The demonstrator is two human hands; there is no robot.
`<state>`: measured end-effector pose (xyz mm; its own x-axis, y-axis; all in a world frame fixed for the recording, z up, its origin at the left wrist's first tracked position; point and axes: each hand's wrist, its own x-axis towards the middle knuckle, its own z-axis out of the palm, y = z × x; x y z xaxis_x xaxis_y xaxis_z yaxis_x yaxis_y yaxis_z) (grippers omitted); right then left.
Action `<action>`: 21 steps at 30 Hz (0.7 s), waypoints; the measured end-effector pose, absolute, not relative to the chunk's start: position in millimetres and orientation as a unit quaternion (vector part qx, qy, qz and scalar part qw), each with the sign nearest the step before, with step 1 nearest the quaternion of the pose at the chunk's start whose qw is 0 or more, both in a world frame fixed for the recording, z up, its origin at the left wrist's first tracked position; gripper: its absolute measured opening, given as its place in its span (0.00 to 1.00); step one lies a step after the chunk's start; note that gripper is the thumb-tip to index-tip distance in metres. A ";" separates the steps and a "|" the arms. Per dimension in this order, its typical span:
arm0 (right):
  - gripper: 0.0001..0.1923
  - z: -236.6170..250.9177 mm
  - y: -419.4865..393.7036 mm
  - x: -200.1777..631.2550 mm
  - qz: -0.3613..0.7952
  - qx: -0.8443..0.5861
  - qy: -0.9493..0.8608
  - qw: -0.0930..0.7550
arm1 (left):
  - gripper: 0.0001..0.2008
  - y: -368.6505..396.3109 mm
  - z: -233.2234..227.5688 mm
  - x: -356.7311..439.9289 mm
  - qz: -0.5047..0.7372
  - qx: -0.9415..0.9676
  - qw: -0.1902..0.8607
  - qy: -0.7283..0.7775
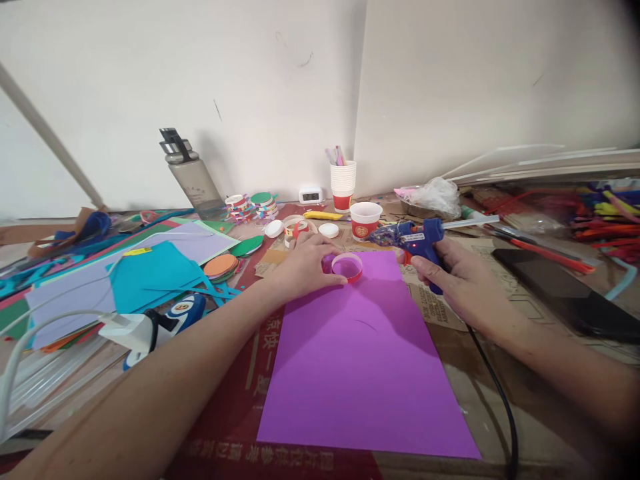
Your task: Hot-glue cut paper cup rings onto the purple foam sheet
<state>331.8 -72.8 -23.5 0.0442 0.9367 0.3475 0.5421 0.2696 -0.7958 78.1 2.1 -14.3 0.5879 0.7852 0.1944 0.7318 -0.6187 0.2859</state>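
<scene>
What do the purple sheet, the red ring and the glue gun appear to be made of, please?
Purple sheet: matte paper or thin foam, flat, no glare. Red ring: probably a cut paper cup rim, thin-walled, white inside. Glue gun: blue moulded plastic, slightly glossy.
</scene>
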 end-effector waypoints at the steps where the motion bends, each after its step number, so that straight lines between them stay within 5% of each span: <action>1: 0.16 -23.1 -72.9 331.4 0.214 -0.566 -0.657 0.450 | 0.23 2.6 -14.8 79.1 0.148 0.886 0.085 0.432; 21: 0.16 -18.7 -74.1 329.1 0.221 -0.553 -0.659 0.459 | 0.27 10.4 -12.0 73.4 0.156 0.877 0.111 0.441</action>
